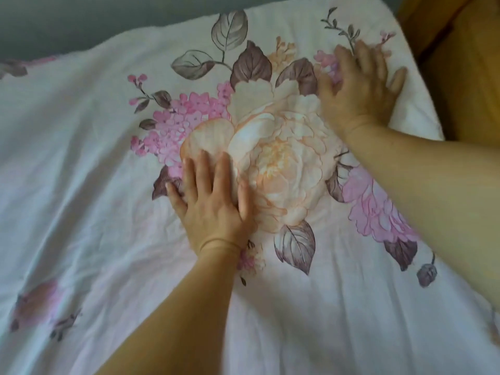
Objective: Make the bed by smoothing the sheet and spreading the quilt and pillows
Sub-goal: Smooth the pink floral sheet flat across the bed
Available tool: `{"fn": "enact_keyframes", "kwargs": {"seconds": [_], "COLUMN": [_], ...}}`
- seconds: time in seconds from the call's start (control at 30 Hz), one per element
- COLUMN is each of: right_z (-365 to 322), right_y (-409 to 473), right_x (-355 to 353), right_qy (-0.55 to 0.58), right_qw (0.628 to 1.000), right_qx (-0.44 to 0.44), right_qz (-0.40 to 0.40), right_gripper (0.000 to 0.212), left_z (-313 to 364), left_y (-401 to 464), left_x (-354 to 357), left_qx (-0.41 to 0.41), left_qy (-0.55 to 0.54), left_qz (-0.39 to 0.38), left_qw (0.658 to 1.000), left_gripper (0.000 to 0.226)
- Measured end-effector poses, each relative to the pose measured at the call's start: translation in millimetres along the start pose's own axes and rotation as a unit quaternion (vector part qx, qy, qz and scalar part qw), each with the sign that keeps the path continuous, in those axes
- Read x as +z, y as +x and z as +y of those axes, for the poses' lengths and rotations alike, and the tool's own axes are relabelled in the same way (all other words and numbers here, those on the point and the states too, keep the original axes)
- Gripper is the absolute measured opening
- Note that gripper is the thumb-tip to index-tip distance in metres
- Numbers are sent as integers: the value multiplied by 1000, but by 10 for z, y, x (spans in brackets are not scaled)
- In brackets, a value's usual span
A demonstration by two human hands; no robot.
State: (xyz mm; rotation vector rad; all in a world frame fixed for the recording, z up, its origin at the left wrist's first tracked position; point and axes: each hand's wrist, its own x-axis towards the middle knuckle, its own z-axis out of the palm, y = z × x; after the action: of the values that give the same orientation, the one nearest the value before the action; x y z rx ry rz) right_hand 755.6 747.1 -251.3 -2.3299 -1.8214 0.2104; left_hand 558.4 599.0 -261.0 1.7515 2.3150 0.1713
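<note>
1. The quilt [108,185], pale with a printed bunch of flowers, covers nearly all of the view. It lies spread on the bed, and its left, lower and right-lower parts are cut off by the picture border.
2. The left hand [211,204] lies flat on the quilt, palm down, at the left edge of the big peach flower [281,163]. Its fingers are straight and a little spread; they hold nothing, they only press on the cloth.
3. The right hand [359,93] lies also flat, higher and to the right, near the far right corner of the quilt. Its fingers are stretched and spread, the thumb pointing to the right edge. This hand is a little blurred, so the fingertips are hard to make out.
4. Both forearms are bare; the elbows are outside the picture.
5. The cloth shows soft wrinkles to the left of the left hand and below it.
6. Other flower prints [35,304] at the lower left are dim and blurred.
7. Whatever lies under the quilt is hidden.
8. Behind the far edge there is a dark grey-green surface [67,20]; I cannot tell what it is.
9. At the upper right an orange-brown surface [470,77] stands beside the bed, partly cut off.
</note>
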Motion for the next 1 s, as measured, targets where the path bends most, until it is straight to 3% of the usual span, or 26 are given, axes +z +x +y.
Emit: {"fn": "enact_keyframes", "kwargs": {"seconds": [0.1, 0.17, 0.27, 0.33, 0.5, 0.73, 0.8, 0.87, 0.93, 1.0], "right_z": [-318, -572, -453, -76, 655, 727, 732, 727, 713, 716], "right_y": [-436, -1093, -1701, -1570, -1705, -1762, -1749, -1743, -1732, -1727], "right_x": [0, 142, 262, 200, -40, -27, -24, -44, -37, -19], "right_qy": [89, 113, 19, -36, -78, -43, -39, -33, -30, -22], "right_qw": [996, 992, 984, 985, 995, 998, 998, 999, 999, 1000], "right_qx": [17, -56, -169, -150, 6, 11, 10, 9, 9, 8], "right_qz": [26, 1, -48, -78, -65, -35, -37, -37, -25, -11], "right_gripper": [49, 55, 57, 57, 66, 65, 64, 62, 59, 58], "left_z": [-21, -22, -55, -75, -73, -75, -105, -184, -240, -214], "left_y": [21, 45, 46, 55, 78, 48, -35, -312, -816, -1402], "left_x": [20, 19, 16, 11, -1, -70, -147, -168, -106, 35], "left_qx": [5, 3, 9, 7, 10, 24, 17, 1, 64, 234], "left_qy": [-7, -15, -26, -24, -21, -42, -98, -84, -2, 25], "left_qz": [10, 19, 17, 15, 16, -10, -22, -2, 26, -12], "left_qw": [1000, 1000, 999, 1000, 1000, 999, 995, 996, 998, 972], "left_gripper": [70, 71, 73, 67, 61, 60, 53, 42, 49, 56]}}
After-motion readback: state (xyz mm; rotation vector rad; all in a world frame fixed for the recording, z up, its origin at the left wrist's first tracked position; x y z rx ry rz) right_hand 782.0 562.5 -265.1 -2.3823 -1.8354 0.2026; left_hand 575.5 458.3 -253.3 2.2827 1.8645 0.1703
